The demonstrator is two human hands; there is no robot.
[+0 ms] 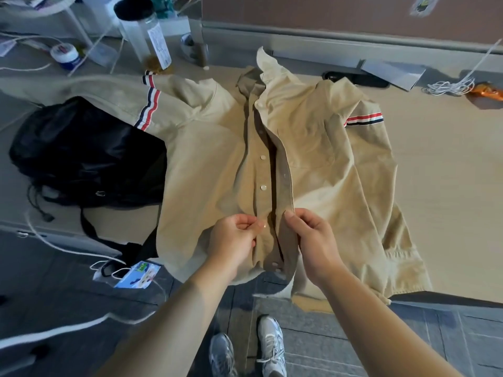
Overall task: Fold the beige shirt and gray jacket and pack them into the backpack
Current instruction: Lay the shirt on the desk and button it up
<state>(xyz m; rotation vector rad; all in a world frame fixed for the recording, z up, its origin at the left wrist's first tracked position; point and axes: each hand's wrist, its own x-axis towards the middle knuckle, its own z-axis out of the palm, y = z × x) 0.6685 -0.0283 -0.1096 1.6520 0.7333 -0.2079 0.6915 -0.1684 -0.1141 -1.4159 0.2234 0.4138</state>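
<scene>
- On the table (435,186), the shirt (321,164) lies face up and spread out, collar toward the far edge and hem hanging slightly over the near edge.
- Its front is unbuttoned along most of the placket, so the two edges lie apart with a dark gap between them.
- The left hand (234,240) pinches the button-side edge near the hem, thumb and fingers closed on the cloth beside a button.
- The right hand (313,238) grips the opposite placket edge at the same level, fingers curled tight on the fabric.
- The two hands are near each other, with the open placket between them.
- One striped sleeve stretches out to the left, draped over the top of the backpack (87,153); the other sleeve is folded along the shirt's right side.
- The backpack lies on the table just left of the shirt, touching it, with a strap dangling over the near edge.
- A clear bottle (147,36) with a black cap stands at the far left, well apart from the shirt.
- The gray jacket cannot be made out.
</scene>
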